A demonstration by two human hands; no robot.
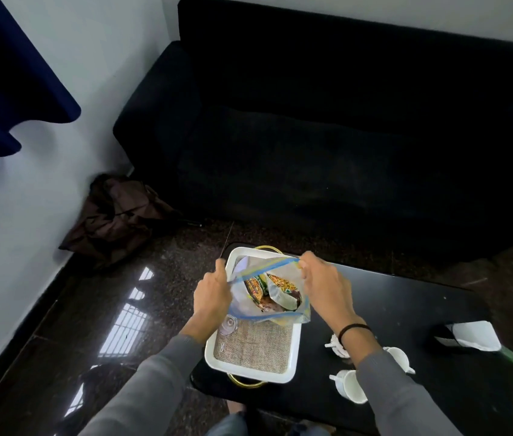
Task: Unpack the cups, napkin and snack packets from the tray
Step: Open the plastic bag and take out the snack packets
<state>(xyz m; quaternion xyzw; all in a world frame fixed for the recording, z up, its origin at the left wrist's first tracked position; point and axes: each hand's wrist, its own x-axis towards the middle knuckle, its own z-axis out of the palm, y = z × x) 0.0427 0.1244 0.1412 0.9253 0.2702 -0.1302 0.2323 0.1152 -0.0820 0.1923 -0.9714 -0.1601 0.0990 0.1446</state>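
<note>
Both hands' grip pinches the blue-edged clear zip bag (267, 289) of snack packets (281, 292) open

Tray (294, 350) on table (406, 309), left end. Zip bag (280, 319) over tray's far half, snack packets (275, 291) inside. Glass (228, 325) at tray's left edge. Cups (348, 387) on table right of tray. Sofa (327, 136) behind table.

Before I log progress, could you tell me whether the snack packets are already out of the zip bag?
No: the snack packets sit inside the zip bag, which both hands hold open above the tray.
</note>
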